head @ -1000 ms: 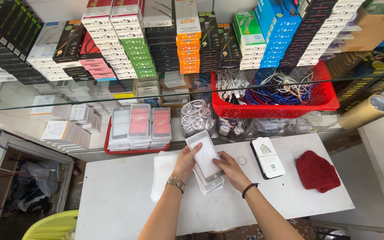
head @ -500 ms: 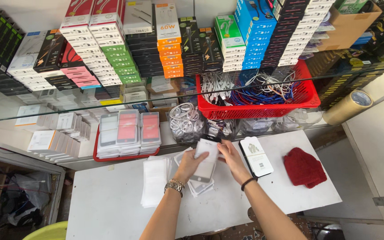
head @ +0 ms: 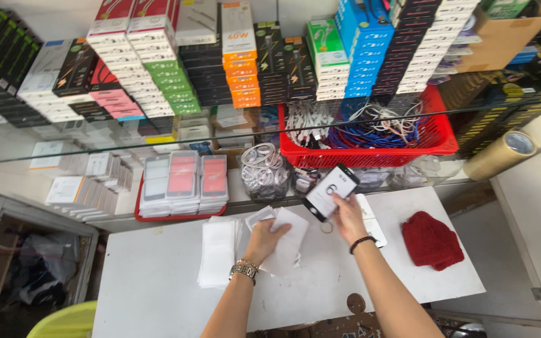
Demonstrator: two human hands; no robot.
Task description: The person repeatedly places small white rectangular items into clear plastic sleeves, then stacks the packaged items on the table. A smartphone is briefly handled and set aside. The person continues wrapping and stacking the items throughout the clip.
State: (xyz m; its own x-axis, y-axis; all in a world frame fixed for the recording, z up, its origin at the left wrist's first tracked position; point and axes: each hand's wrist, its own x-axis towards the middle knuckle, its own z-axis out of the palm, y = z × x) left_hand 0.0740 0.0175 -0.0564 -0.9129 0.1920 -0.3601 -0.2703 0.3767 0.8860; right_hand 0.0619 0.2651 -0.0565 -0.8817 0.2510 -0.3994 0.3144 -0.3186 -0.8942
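White laminate fills most of my view — the broad white work table [head: 158,288] below a glass shelf stacked with coloured accessory boxes [head: 239,56]. A red plastic basket of tangled cables [head: 370,134] sits on that shelf, and a dark red knitted cloth [head: 432,241] lies at the table's right end. A pile of white flat sleeves [head: 219,250] rests left of centre.

A second ago both hands were together over the small stack at mid-table; now they have parted. My left hand [head: 265,239] presses down on a white paper sleeve [head: 288,244], fingers spread flat with the thumb pinching its edge. My right hand [head: 347,216] has lifted the black-framed flat screen protector pack [head: 330,191] clear of the table — fingers closed on its lower corner, the piece tilted up toward the basket. So the pack looks freshly separated from its sleeve, judging from the split.
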